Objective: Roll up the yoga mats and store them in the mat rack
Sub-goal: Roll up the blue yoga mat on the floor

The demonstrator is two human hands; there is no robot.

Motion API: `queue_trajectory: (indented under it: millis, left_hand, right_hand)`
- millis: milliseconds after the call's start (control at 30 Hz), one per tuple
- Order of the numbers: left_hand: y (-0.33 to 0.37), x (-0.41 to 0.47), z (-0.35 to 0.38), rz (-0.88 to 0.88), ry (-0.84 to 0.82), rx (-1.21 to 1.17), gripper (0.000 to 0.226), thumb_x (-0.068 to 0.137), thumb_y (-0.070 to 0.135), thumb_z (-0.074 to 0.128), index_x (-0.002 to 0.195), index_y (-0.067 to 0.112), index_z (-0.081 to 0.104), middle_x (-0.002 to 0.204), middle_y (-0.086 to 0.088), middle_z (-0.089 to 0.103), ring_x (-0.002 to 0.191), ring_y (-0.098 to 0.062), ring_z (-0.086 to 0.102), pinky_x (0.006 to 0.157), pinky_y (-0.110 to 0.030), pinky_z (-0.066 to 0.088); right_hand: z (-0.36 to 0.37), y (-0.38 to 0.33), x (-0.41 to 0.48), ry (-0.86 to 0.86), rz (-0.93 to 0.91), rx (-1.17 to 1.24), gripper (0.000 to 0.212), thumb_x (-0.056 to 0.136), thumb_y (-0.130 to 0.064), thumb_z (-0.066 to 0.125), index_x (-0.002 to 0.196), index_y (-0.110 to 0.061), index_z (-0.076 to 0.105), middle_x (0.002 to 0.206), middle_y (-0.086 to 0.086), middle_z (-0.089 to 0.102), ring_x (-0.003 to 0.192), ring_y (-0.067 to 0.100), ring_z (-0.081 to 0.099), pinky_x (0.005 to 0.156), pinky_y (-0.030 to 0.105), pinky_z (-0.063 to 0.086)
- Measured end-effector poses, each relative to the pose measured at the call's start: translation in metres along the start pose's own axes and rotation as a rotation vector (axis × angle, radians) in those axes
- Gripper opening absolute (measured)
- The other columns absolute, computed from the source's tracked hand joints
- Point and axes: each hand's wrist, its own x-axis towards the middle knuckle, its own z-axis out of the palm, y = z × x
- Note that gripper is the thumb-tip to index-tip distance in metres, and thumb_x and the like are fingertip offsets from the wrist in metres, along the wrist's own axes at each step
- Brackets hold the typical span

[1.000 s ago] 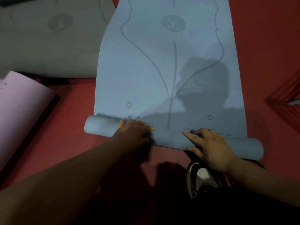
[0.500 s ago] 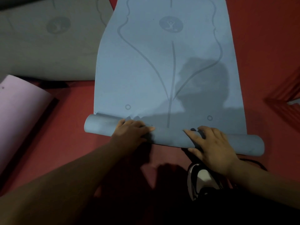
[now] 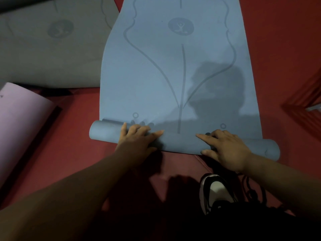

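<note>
hands | left hand [image 3: 138, 138], right hand [image 3: 226, 151] both grip rolled end of blue mat [image 3: 156, 87] | print: round figure logo [image 3: 181, 26]

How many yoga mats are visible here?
3: a blue foam mat, partly rolled, at centre; a grey foam mat flat at upper left; a pink foam mat at left edge. More may be hidden.

Dim, slightly soft view; light seemingly from behind throws a head shadow [image 3: 217, 91] on the blue mat [image 3: 152, 75], edges bowed.
</note>
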Motion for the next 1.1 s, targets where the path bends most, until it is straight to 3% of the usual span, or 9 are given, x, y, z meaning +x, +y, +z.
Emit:
queue_trajectory:
  millis: [100, 200, 267, 400, 500, 767, 933, 1100]
  left_hand:
    - [-0.003, 0.005, -0.007, 0.010, -0.028, 0.001, 0.059, 0.086, 0.074, 0.035, 0.144, 0.058, 0.036, 0.134, 0.008, 0.056, 0.125, -0.027, 0.050, 0.112, -0.059, 0.024]
    - [-0.002, 0.010, -0.015, -0.005, -0.057, -0.008, 0.055, 0.093, 0.068, 0.045, 0.146, 0.059, 0.033, 0.132, 0.010, 0.054, 0.124, -0.025, 0.049, 0.110, -0.050, 0.026]
    - [0.001, 0.016, -0.025, -0.024, -0.119, 0.000, 0.054, 0.095, 0.067, 0.044, 0.148, 0.059, 0.031, 0.133, 0.009, 0.053, 0.128, -0.024, 0.046, 0.111, -0.047, 0.026]
    - [0.005, 0.020, -0.037, -0.024, -0.169, -0.023, 0.051, 0.098, 0.063, 0.044, 0.147, 0.057, 0.033, 0.131, 0.003, 0.057, 0.132, -0.025, 0.045, 0.104, -0.044, 0.029]
    - [0.009, 0.016, -0.037, -0.003, -0.218, -0.014, 0.051, 0.099, 0.064, 0.041, 0.148, 0.058, 0.031, 0.133, 0.000, 0.058, 0.139, -0.029, 0.040, 0.102, -0.044, 0.031]
    - [0.029, -0.011, -0.018, 0.078, -0.379, -0.076, 0.052, 0.100, 0.062, 0.041, 0.150, 0.057, 0.029, 0.134, -0.001, 0.056, 0.130, -0.026, 0.047, 0.108, -0.049, 0.035]
    - [0.028, -0.009, -0.011, 0.057, -0.363, -0.087, 0.054, 0.099, 0.065, 0.039, 0.150, 0.060, 0.022, 0.133, 0.002, 0.053, 0.129, -0.026, 0.046, 0.106, -0.049, 0.034]
    - [0.027, -0.013, 0.000, 0.047, -0.301, -0.088, 0.057, 0.098, 0.063, 0.041, 0.152, 0.059, 0.020, 0.132, 0.005, 0.048, 0.129, -0.023, 0.043, 0.106, -0.046, 0.031]
  right_hand:
    - [0.002, -0.003, -0.007, 0.091, 0.001, -0.031, 0.068, 0.090, -0.077, 0.024, 0.154, -0.052, 0.025, 0.126, -0.006, 0.050, 0.113, 0.021, 0.051, 0.097, 0.043, 0.040]
    - [0.009, -0.008, -0.016, 0.165, 0.041, -0.097, 0.069, 0.090, -0.076, 0.029, 0.152, -0.048, 0.031, 0.126, -0.002, 0.053, 0.112, 0.024, 0.054, 0.101, 0.052, 0.040]
    - [0.008, -0.008, -0.015, 0.164, 0.054, -0.092, 0.068, 0.090, -0.076, 0.025, 0.151, -0.048, 0.034, 0.124, -0.003, 0.055, 0.112, 0.023, 0.055, 0.099, 0.050, 0.040]
    - [-0.007, -0.003, -0.008, 0.071, 0.040, -0.068, 0.070, 0.088, -0.079, 0.013, 0.152, -0.052, 0.027, 0.119, -0.011, 0.055, 0.115, 0.019, 0.054, 0.094, 0.042, 0.039]
    - [-0.013, 0.002, -0.011, -0.007, 0.025, -0.014, 0.063, 0.090, -0.076, 0.023, 0.150, -0.057, 0.022, 0.116, -0.013, 0.055, 0.124, 0.020, 0.051, 0.092, 0.040, 0.039]
    - [-0.002, 0.011, -0.039, -0.201, -0.031, 0.119, 0.053, 0.095, -0.071, 0.036, 0.144, -0.070, 0.015, 0.103, -0.023, 0.043, 0.111, 0.008, 0.050, 0.095, 0.040, 0.043]
    - [0.008, 0.003, -0.048, -0.055, 0.000, 0.035, 0.062, 0.089, -0.078, 0.020, 0.149, -0.066, 0.005, 0.126, -0.016, 0.041, 0.120, 0.014, 0.045, 0.100, 0.042, 0.039]
    - [0.025, -0.003, -0.062, 0.095, -0.006, 0.043, 0.057, 0.094, -0.070, 0.031, 0.150, -0.056, 0.030, 0.123, -0.015, 0.052, 0.112, 0.017, 0.051, 0.091, 0.043, 0.044]
